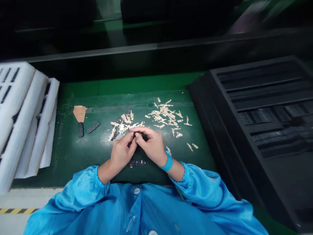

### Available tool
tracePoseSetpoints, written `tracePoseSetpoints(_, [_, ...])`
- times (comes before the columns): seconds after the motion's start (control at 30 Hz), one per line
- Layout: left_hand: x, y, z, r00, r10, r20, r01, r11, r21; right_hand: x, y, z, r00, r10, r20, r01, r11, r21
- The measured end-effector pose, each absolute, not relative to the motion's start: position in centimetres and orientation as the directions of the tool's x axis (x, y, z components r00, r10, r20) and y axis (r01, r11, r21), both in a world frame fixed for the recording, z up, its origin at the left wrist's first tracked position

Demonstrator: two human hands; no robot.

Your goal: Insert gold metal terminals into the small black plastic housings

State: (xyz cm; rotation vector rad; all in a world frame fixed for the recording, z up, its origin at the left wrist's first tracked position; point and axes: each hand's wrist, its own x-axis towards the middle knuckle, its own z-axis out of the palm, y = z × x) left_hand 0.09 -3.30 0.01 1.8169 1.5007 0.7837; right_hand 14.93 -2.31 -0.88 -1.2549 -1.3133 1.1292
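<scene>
My left hand (122, 150) and my right hand (151, 143) meet over the middle of the green mat (80, 153). Both are pinched together on a small dark part that their fingers mostly hide. A black flat strip (137, 163) with small holes lies on the mat just below the hands. Beyond the fingertips lies a pile of pale paper tabs mixed with black strips (122, 125). A second scatter of pale tabs (166, 114) spreads further back and to the right.
Two black strips (80, 129) (93, 127) and a brown paper scrap (79, 113) lie at the left of the mat. White foam trays (22, 120) stand stacked at the far left. A large black slotted tray (264, 114) fills the right side.
</scene>
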Motion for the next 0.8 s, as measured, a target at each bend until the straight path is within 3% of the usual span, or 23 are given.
tracePoseSetpoints(0.1, [0.1,-3.2,0.0,0.159,0.987,0.009,0.548,-0.096,0.831,15.1,-2.4,-0.8,0.001,0.997,0.071,0.171,0.07,-0.983])
tracePoseSetpoints(0.23, [-0.1,-2.9,-0.2,0.173,0.98,-0.099,0.368,0.029,0.929,15.8,-2.2,-0.7,-0.013,0.998,0.057,0.111,0.058,-0.992])
tracePoseSetpoints(0.47, [-0.3,-3.0,-0.3,0.165,0.986,-0.032,0.515,-0.059,0.855,15.6,-2.0,-0.5,-0.01,1.0,0.013,0.109,0.014,-0.994])
tracePoseSetpoints(0.8, [0.0,-3.0,-0.1,0.14,0.99,-0.032,0.51,-0.044,0.859,15.5,-1.8,-0.9,-0.019,1.0,-0.006,0.031,-0.005,-1.0])
